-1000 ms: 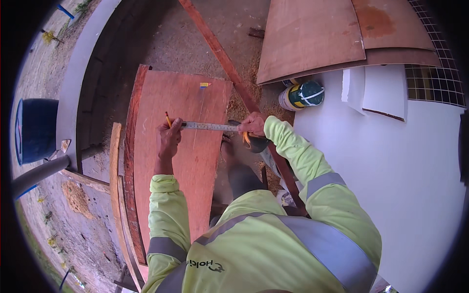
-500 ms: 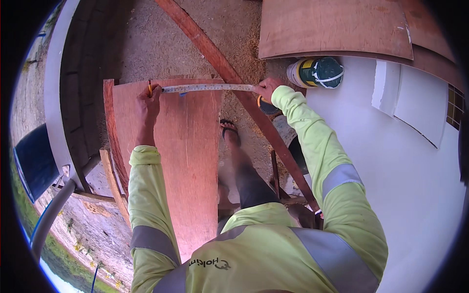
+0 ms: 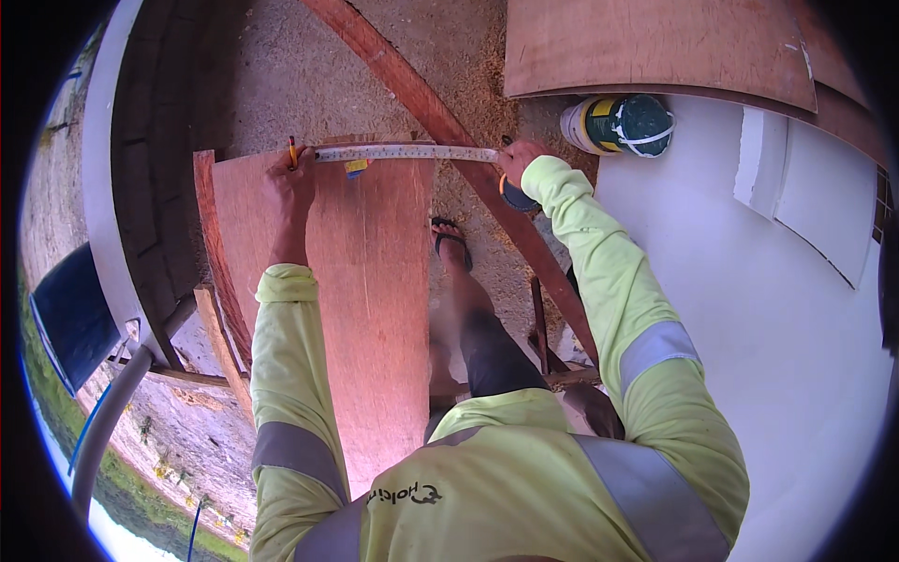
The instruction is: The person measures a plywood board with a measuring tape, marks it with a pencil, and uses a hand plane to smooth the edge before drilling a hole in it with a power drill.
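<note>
A white tape measure blade (image 3: pixel 403 152) is pulled out between my hands, across the far end of a reddish plywood panel (image 3: pixel 365 309) and past its right side. My left hand (image 3: pixel 291 187) is closed on the blade's left end, with a yellow-orange pencil (image 3: pixel 292 152) standing up from the fingers. Closed round the blade's right end, my right hand (image 3: pixel 524 161) has the black-and-orange tape case (image 3: pixel 518 195) hanging below it. A small blue-and-yellow item (image 3: pixel 357 167) shows on the panel just under the blade.
A long red-brown timber (image 3: pixel 412 89) slants across the floor, passing under the blade. Right of it are a green-and-white bucket (image 3: pixel 623 126) lying on its side and more plywood sheets (image 3: pixel 655 51). A sandalled foot (image 3: pixel 451 239) stands beside the panel.
My hands and the stretched blade appear slightly farther and to the right, while the whole view has shifted a little. More of the blue-and-yellow item shows below the blade.
</note>
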### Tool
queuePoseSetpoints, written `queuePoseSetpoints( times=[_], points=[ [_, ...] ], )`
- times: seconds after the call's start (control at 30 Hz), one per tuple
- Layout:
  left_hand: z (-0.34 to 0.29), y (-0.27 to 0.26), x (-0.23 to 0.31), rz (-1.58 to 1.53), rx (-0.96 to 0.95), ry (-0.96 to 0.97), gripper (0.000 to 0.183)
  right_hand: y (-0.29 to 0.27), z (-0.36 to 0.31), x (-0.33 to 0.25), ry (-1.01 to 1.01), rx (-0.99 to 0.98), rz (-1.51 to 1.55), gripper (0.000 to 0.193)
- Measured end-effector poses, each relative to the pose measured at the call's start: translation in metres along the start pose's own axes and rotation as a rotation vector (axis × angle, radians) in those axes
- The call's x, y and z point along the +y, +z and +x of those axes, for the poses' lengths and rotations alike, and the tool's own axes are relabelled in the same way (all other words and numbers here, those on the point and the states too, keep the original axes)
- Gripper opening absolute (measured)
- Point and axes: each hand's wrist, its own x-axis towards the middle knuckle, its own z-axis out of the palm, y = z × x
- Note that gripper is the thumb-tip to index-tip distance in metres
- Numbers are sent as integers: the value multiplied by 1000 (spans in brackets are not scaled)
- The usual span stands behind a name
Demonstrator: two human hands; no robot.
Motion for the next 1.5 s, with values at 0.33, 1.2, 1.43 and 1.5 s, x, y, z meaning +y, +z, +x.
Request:
queuePoseSetpoints(
  times=[0.33, 1.2, 1.43, 1.5],
  points=[
    [6, 2, -7, 76, 22, -5, 30, -16, -14, -17, 74, -41, 37, 48],
    [4, 3, -9, -18, 17, 6, 29, -22, 1, -14, 87, -141, -3, 48],
    [5, 3, -10, 36, 19, -10, 30, -21, 3, -13, 43, -132, -37, 49],
    [6, 3, -11, 12, -1, -13, 30, -22, 2, -14, 36, -130, -42, 50]
  ],
)
